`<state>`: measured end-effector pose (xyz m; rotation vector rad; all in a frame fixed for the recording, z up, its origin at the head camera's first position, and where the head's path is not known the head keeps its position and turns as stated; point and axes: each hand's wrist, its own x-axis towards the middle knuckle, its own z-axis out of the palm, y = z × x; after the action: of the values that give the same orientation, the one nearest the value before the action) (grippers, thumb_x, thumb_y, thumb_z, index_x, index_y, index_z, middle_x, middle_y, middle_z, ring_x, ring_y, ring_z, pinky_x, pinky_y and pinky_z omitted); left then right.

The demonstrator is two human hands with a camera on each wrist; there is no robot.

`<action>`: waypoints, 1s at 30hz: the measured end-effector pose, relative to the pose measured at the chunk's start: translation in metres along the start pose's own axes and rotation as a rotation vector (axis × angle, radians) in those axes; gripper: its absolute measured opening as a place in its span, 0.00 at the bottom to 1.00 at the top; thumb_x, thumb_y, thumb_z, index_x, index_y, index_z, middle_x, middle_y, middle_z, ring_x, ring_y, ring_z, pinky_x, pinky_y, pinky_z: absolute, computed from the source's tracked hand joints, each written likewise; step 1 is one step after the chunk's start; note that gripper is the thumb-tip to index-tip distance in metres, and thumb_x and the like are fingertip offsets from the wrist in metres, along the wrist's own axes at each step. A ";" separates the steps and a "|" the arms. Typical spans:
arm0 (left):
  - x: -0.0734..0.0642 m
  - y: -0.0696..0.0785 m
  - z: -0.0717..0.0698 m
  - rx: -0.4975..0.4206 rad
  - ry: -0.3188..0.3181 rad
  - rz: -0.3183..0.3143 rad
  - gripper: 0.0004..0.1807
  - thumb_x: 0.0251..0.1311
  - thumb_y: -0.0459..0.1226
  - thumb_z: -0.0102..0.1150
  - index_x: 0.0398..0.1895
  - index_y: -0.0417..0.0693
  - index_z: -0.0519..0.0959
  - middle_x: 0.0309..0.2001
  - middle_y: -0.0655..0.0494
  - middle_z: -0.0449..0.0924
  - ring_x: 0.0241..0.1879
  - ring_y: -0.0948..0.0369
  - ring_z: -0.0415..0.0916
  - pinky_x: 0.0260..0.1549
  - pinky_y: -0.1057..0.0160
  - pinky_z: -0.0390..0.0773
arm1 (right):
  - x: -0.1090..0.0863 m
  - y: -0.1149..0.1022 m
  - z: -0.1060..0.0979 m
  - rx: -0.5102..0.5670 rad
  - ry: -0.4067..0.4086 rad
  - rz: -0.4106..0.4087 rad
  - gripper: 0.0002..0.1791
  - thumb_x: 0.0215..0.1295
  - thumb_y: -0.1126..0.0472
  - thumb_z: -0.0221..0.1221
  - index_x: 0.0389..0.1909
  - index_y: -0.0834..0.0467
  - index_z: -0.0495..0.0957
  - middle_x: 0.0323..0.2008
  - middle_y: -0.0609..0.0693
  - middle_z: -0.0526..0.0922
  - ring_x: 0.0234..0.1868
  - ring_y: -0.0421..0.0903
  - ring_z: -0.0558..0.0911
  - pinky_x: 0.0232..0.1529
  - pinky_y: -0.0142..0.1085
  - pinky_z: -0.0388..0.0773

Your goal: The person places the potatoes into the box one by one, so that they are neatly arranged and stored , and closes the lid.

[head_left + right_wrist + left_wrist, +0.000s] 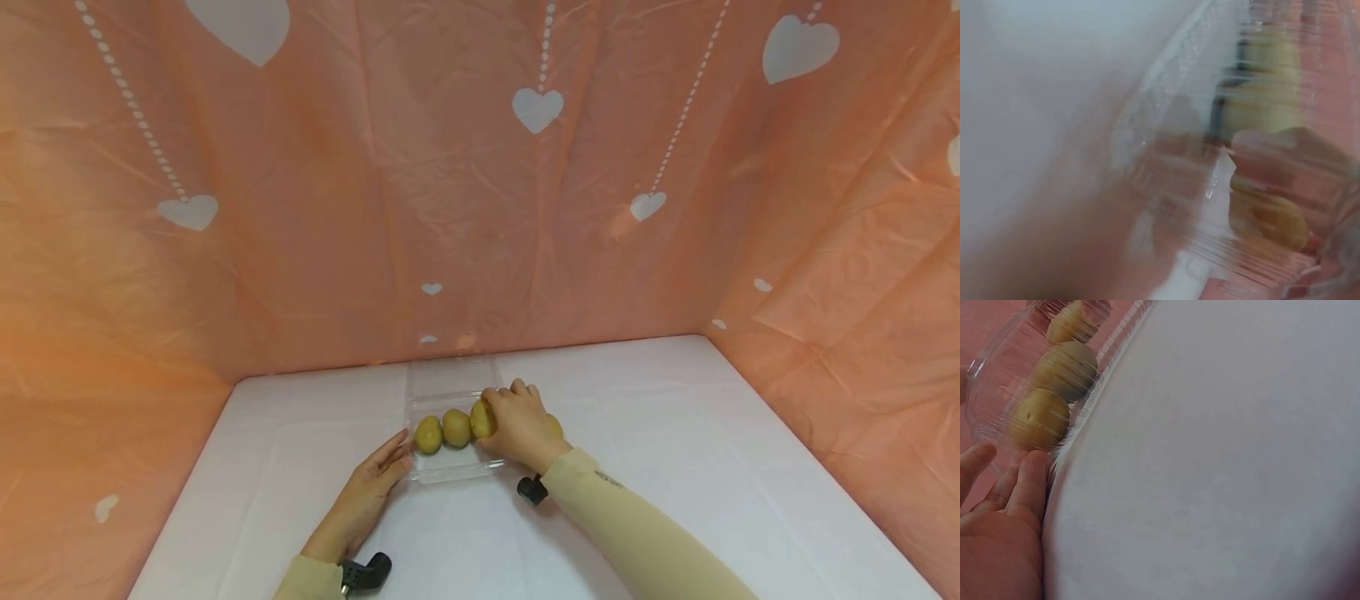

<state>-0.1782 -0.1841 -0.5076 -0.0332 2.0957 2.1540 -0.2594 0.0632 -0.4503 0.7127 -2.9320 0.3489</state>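
Note:
A clear plastic clamshell box (453,474) lies open on the white table, its lid (452,377) folded back toward the curtain. Two yellow-brown potatoes, a left one (428,435) and a middle one (457,427), sit side by side in it. My right hand (522,427) reaches in and grips a third potato (482,419) beside them. One more potato (555,425) shows partly past that hand. At the box's left end, my left hand (365,492) touches the wall with extended fingers (1030,487). The right wrist view is blurred through the plastic.
A peach curtain (465,208) with white hearts surrounds the table's back and sides. White tabletop (675,417) extends on both sides of the box. Dark wrist devices, one on the left (366,572) and one on the right (532,489), stick out below the hands.

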 end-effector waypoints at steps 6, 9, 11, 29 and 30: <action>0.000 -0.002 -0.001 -0.008 0.001 0.001 0.32 0.69 0.39 0.54 0.73 0.46 0.59 0.69 0.40 0.61 0.70 0.51 0.53 0.67 0.49 0.55 | 0.001 -0.001 0.000 -0.034 0.000 -0.018 0.39 0.42 0.41 0.73 0.55 0.55 0.76 0.44 0.49 0.82 0.44 0.48 0.69 0.50 0.41 0.62; 0.001 -0.003 -0.002 -0.007 -0.002 0.004 0.32 0.68 0.40 0.55 0.73 0.46 0.59 0.70 0.40 0.60 0.70 0.51 0.53 0.67 0.49 0.55 | 0.001 -0.001 0.000 -0.040 0.010 -0.030 0.38 0.41 0.41 0.74 0.53 0.55 0.76 0.43 0.49 0.82 0.43 0.48 0.69 0.50 0.42 0.62; 0.001 -0.003 -0.002 -0.010 -0.007 0.007 0.32 0.68 0.40 0.55 0.73 0.46 0.59 0.70 0.40 0.60 0.70 0.51 0.53 0.67 0.49 0.55 | 0.001 -0.001 0.000 -0.037 0.021 -0.036 0.37 0.41 0.41 0.75 0.51 0.56 0.77 0.42 0.49 0.82 0.43 0.48 0.69 0.49 0.42 0.63; 0.001 -0.003 0.000 0.011 0.007 0.008 0.34 0.66 0.43 0.57 0.73 0.47 0.60 0.69 0.41 0.62 0.69 0.52 0.55 0.67 0.51 0.57 | 0.000 0.005 0.004 0.012 0.055 -0.053 0.26 0.44 0.44 0.74 0.42 0.55 0.83 0.39 0.46 0.80 0.41 0.47 0.70 0.46 0.41 0.67; 0.001 -0.002 0.000 0.012 0.008 0.008 0.34 0.66 0.43 0.58 0.73 0.47 0.60 0.69 0.41 0.62 0.69 0.52 0.55 0.67 0.51 0.57 | -0.001 0.007 0.003 0.045 0.061 -0.052 0.26 0.46 0.45 0.73 0.44 0.56 0.83 0.40 0.46 0.81 0.42 0.47 0.71 0.47 0.41 0.68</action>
<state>-0.1786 -0.1838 -0.5101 -0.0331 2.1167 2.1495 -0.2624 0.0690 -0.4551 0.7691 -2.8508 0.4249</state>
